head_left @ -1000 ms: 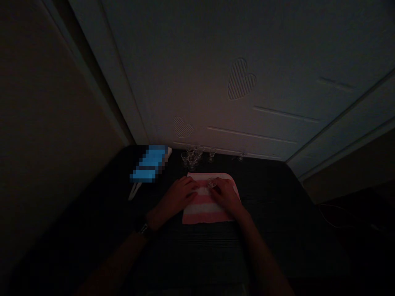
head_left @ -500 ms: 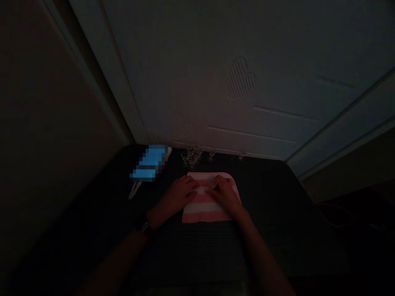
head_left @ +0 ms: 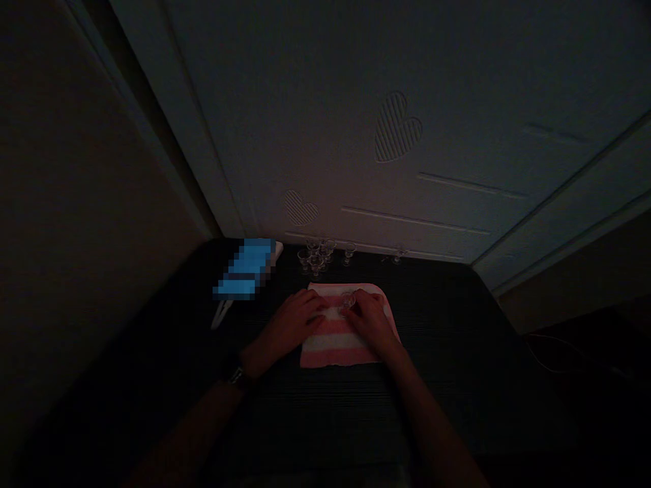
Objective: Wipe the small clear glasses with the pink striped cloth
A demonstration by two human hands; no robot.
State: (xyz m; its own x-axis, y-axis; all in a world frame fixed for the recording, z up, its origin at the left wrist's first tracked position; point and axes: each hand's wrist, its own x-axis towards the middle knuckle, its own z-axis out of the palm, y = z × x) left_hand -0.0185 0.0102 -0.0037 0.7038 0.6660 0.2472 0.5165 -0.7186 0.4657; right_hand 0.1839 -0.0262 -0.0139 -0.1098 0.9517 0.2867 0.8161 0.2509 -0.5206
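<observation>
Glass (head_left: pixel 348 299): a small clear cup, located on the far half of the towel (head_left: pixel 330 342) and at the fingertips of the right hand (head_left: pixel 373 324). Right-hand fingers are curled toward the glass and appear to touch its near right side; the dim light prevents confirming whether they close around it or only rest against it, so the width of the grip cannot be told. The right palm lies low over the right part of the towel, just behind the glass. The left hand (head_left: pixel 295 324) lies flat, fingers extended and close together, with its fingertips on the left edge of the towel, just left of the glass and apart from it; it grasps nothing. A wristband (head_left: pixel 237 375) sits on the left wrist. The towel, pink and white in stripes, lies spread flat on the dark table (head_left: pixel 458 366) under both hands. Beyond the grip, near the wall (head_left: pixel 356 102), stands a cluster of small glasses (head_left: pixel 316 255), with two more single glasses to the right of it along the table's far edge. To the far left of the grip, well apart from the left hand, lies a blue blurred object (head_left: pixel 244 271).
</observation>
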